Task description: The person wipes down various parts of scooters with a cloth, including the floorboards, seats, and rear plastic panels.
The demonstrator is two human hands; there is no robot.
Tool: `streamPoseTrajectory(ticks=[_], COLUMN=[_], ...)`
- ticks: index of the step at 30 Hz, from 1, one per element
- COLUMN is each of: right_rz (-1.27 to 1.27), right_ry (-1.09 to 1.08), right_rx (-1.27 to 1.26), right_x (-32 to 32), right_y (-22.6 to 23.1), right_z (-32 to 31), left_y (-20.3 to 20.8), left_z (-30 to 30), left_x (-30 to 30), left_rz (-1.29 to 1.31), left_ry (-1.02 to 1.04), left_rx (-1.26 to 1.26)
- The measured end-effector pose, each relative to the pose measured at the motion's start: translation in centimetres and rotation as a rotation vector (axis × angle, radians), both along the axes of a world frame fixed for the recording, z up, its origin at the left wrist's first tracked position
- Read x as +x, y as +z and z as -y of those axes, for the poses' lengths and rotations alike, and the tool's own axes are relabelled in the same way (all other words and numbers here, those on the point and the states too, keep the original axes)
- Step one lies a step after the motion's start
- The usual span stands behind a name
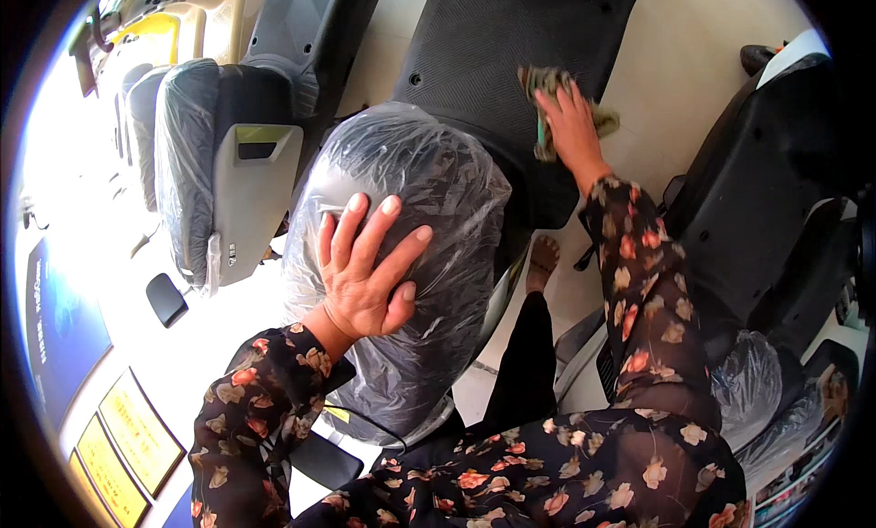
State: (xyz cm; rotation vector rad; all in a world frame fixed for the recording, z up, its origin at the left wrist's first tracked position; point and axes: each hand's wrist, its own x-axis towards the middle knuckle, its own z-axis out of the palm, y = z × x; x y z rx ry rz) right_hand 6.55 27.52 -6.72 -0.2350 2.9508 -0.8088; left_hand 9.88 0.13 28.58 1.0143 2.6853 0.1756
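Observation:
In front of me stands a scooter whose seat (438, 254) is wrapped in clear plastic film. Spread fingers show on my left hand (370, 277), which rests on the film and grips nothing. Farther off to the right, my right hand (575, 131) has a crumpled, patterned greenish-brown cloth (545, 81) under its fingers. The cloth lies against the right edge of the scooter's black textured footboard (493, 49). Part of the cloth is hidden beneath the hand.
On the left stands another scooter with a wrapped seat (187, 163) and a grey side panel (260, 195). A black scooter (757, 190) is close on the right. Yellow cards (141, 428) and a blue poster (59, 318) sit at lower left. My bare foot (545, 254) is on the tiled floor (671, 72).

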Motion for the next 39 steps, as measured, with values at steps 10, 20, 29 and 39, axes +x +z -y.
streamPoseTrajectory(ticks=[10,20,29,39], right_rz=[0.613,1.093,0.867,0.841], right_ry=[0.148,-0.565,-0.783,-0.686], right_rx=[0.105,-1.334,-1.821,-1.664], right_x=[14.2,16.9,23.0,22.8], right_y=[6.5,24.3,40.0,41.4], right_z=[-0.8,-5.0,-2.2,6.8], left_y=[0.9,2.6,14.2,24.0], left_z=[-0.9,-0.2,0.4,13.8], left_x=[-0.5,-0.3,4.7,22.3], left_rz=[0.014,0.009,0.301,0.413], left_ry=[0.055,0.041,0.047,-0.027], left_rx=[0.066,0.102,0.323,0.283])
